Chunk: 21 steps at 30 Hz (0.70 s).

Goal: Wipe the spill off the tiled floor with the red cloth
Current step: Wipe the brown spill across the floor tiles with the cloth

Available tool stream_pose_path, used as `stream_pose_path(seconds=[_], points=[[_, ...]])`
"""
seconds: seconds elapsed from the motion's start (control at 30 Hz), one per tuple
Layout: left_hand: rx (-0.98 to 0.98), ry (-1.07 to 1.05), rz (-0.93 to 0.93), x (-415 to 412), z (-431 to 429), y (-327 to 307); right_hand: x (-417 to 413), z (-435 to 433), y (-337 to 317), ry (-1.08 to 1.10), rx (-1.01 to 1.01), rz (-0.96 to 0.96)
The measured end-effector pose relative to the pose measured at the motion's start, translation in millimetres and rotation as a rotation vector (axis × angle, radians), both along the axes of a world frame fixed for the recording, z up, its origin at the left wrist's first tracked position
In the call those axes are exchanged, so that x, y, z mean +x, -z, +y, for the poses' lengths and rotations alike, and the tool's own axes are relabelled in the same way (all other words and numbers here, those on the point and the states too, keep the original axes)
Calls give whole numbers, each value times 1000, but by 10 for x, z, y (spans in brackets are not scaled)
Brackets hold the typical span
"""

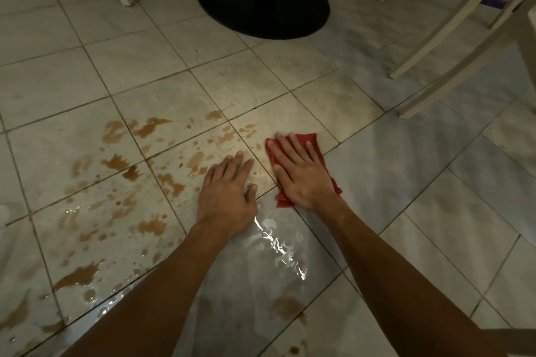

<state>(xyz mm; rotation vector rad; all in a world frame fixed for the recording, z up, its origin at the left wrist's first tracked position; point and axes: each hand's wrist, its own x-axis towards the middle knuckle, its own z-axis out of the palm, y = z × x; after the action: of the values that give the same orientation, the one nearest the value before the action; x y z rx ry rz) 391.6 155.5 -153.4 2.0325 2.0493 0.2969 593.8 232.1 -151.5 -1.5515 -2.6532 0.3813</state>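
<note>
Red cloth (301, 166) pressed flat under right hand (298, 171), fingers straight

Black table base (262, 0), white chair legs (452, 26)

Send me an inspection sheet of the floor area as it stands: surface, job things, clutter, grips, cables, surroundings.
Surface: tiled floor, wet, with glare between the forearms.
Job's things: red cloth flat on the floor under the right hand; brown spill in patches left of it, mostly unwiped.
Clutter: nothing seen.
Grips: right hand flat, pressing the cloth; left hand flat on wet tile, holding nothing.
Cables: nothing seen.
Surroundings: black table base ahead; white chair legs at far left and right.
</note>
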Motion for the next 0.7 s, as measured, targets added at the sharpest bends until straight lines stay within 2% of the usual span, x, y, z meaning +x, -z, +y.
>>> stream_pose_path(seconds=[0.1, 0.27, 0.33, 0.53, 0.6, 0.7], points=[[-11, 6, -2, -25, -8, 8, 301, -157, 46, -107, 35, -33], [-9, -6, -24, -33, -64, 10, 325, -100, 5, 174, -19, -27], [-11, -16, -28, 3, -71, -10, 160, -107, -17, 205, -23, -23], [-4, -9, -32, 9, -138, -23, 402, -357, 72, -136, 44, -33], [5, -4, -26, -14, -162, -2, 609, -390, 89, -65, 22, -30], [8, -17, -37, 4, -172, -5, 693, -342, 71, 158, -19, -42]])
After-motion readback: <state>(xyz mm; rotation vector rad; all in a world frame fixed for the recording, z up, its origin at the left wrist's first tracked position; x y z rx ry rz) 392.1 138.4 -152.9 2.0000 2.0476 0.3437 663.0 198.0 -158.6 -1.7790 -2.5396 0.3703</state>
